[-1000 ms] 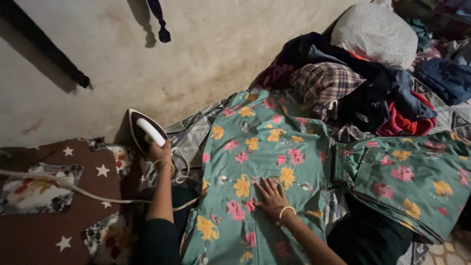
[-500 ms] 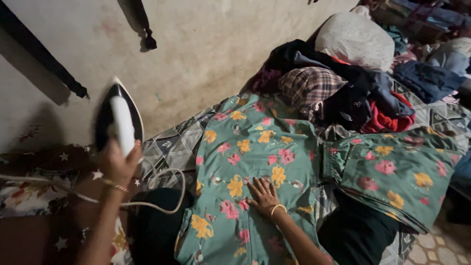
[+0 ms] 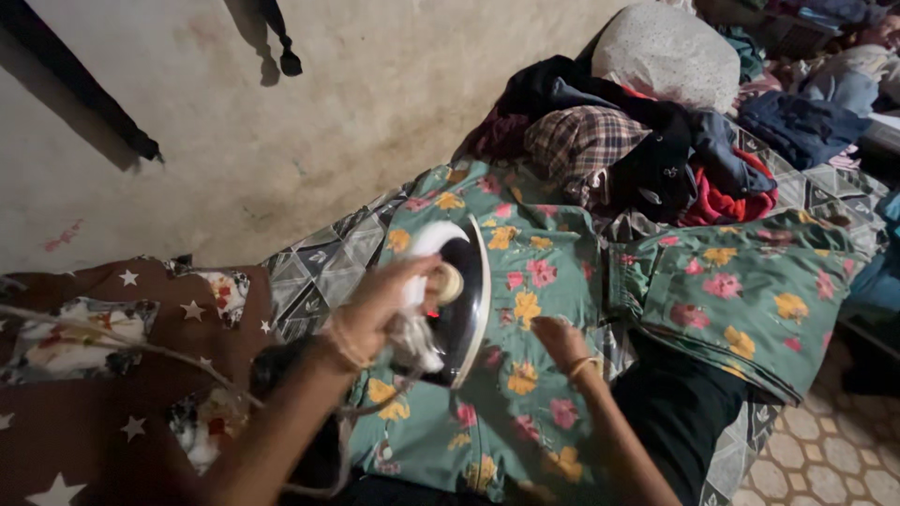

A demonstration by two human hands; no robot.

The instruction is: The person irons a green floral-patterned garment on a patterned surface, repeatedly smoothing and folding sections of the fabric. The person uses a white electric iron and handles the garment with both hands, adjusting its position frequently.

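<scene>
head view showed the left hand [image 3: 380, 300] clenched in a firm grip around the handle of the iron [image 3: 450, 300], which hung tilted just above the green floral garment [image 3: 525, 281] spread on the patterned surface [image 3: 319, 262]. the right hand [image 3: 560, 339] lay flat on that cloth, fingers released, holding nothing, just beside the iron's soleplate. brought down carelessly, the hot plate could have burned those fingers. the cord [image 3: 122, 342] trailing across the star-patterned cloth [image 3: 141, 412] looked likely to snag and jerk the iron aside. resting too long in one spot might have scorched the fabric
</scene>
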